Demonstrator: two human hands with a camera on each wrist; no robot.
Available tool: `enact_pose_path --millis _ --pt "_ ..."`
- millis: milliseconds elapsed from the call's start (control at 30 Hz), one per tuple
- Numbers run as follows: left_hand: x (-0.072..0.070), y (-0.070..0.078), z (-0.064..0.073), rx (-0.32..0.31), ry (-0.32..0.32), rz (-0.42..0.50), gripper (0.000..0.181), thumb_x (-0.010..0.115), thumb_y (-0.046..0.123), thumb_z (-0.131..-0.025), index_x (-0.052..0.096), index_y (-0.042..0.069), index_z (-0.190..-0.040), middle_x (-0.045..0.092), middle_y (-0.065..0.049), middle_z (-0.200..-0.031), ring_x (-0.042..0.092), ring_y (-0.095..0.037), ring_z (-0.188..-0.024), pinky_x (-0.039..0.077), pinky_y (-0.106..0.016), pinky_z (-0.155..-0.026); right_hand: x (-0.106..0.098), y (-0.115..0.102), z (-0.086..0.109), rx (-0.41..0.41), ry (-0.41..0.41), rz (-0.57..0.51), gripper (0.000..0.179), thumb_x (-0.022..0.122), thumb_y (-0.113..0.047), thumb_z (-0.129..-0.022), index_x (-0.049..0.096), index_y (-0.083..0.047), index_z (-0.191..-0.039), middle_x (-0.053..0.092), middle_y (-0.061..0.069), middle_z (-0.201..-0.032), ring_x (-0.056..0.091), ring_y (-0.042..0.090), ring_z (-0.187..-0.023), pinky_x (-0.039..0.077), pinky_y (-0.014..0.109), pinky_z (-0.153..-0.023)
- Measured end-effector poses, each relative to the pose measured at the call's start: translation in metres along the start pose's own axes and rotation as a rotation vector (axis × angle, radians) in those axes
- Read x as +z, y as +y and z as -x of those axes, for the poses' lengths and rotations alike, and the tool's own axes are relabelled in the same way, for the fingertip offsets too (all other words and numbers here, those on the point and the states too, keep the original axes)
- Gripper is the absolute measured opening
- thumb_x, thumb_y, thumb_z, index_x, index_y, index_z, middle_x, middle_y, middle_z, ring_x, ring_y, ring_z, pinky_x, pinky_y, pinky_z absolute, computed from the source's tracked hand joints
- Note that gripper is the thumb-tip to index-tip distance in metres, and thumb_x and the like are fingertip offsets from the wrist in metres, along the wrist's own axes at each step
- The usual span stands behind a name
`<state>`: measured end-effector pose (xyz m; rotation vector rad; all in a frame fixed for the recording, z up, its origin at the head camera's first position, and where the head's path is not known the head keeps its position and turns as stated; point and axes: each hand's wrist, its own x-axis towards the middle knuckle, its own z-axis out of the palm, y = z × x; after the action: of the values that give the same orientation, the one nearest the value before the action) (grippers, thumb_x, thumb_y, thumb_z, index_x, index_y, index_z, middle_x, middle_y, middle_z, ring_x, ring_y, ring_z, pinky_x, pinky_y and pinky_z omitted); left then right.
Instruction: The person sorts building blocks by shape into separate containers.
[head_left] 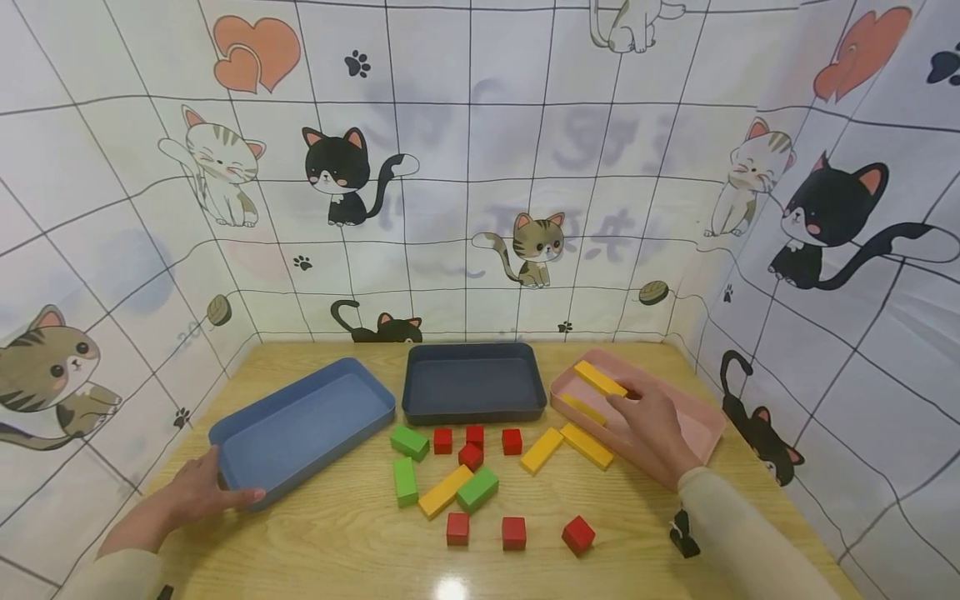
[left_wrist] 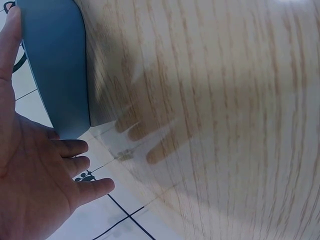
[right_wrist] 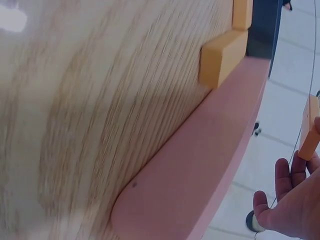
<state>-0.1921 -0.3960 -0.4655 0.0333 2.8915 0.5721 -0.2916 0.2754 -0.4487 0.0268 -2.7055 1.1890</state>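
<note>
Because your right hand (head_left: 652,425) pinches one yellow block (head_left: 597,377) near its end, it could tilt loose; your left hand (head_left: 197,493), seemingly straight-fingered, touches the blue tray (head_left: 311,429).

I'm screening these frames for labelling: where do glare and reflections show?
Head view: a white glare spot on the table at the bottom edge, clear of the red blocks; left wrist view: the table mirrors fingers of the left hand, with a glint at the top edge; right wrist view: a bright patch at upper left, away from the pink tray.
</note>
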Motion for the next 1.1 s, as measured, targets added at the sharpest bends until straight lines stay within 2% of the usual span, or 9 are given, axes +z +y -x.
enact_pose_path --millis 100,233,467,667,900,1100 --pt "0.0 0.001 0.0 -0.002 -0.002 -0.004 0.118 0.069 0.056 -0.087 0.009 -0.034 -0.133 0.019 -0.06 -0.13 0.026 -0.072 -0.12 0.033 -0.073 -0.097 -0.003 0.007 -0.005 -0.003 0.039 0.019 0.038 0.064 -0.029 -0.098 0.064 -0.005 -0.128 0.064 0.014 -0.119 0.055 0.027 -0.102 0.046 0.042 -0.089" --pt "0.0 0.0 -0.001 -0.001 0.0 -0.001 0.119 0.07 0.056 -0.086 0.008 -0.034 -0.133 0.019 -0.06 -0.13 0.026 -0.072 -0.12 0.033 -0.073 -0.097 -0.004 0.015 -0.008 0.018 0.053 0.018 0.042 0.065 -0.027 -0.097 0.061 -0.003 -0.131 0.063 0.016 -0.119 0.056 0.029 -0.1 0.049 0.04 -0.086" --pt "-0.001 0.002 0.0 -0.005 -0.005 0.007 0.12 0.07 0.057 -0.086 0.008 -0.034 -0.133 0.019 -0.06 -0.13 0.026 -0.072 -0.12 0.033 -0.073 -0.097 -0.003 0.025 -0.011 0.042 0.031 0.001 0.051 0.064 -0.025 -0.098 0.053 0.004 -0.139 0.059 0.022 -0.126 0.055 0.032 -0.105 0.047 0.045 -0.091" --pt "-0.001 0.002 0.0 -0.003 0.002 0.002 0.121 0.07 0.057 -0.085 0.008 -0.035 -0.133 0.018 -0.06 -0.13 0.026 -0.072 -0.12 0.031 -0.073 -0.099 0.001 0.031 -0.016 0.069 -0.001 0.037 0.052 0.062 -0.027 -0.099 0.052 0.006 -0.139 0.058 0.023 -0.13 0.055 0.033 -0.107 0.048 0.047 -0.092" --pt "-0.002 0.001 0.001 -0.002 0.0 0.002 0.12 0.07 0.056 -0.086 0.008 -0.035 -0.133 0.018 -0.06 -0.13 0.026 -0.073 -0.12 0.031 -0.073 -0.099 0.006 0.038 -0.019 0.08 -0.051 0.024 0.054 0.061 -0.023 -0.099 0.048 0.008 -0.141 0.054 0.027 -0.135 0.054 0.035 -0.113 0.047 0.049 -0.095" --pt "-0.002 0.001 0.0 -0.014 -0.009 0.007 0.122 0.07 0.057 -0.085 0.006 -0.034 -0.134 0.015 -0.06 -0.131 0.023 -0.073 -0.122 0.029 -0.073 -0.1 0.009 0.04 -0.019 0.066 -0.071 0.009 0.057 0.06 -0.025 -0.1 0.043 0.007 -0.145 0.048 0.028 -0.142 0.049 0.04 -0.124 0.041 0.054 -0.103"
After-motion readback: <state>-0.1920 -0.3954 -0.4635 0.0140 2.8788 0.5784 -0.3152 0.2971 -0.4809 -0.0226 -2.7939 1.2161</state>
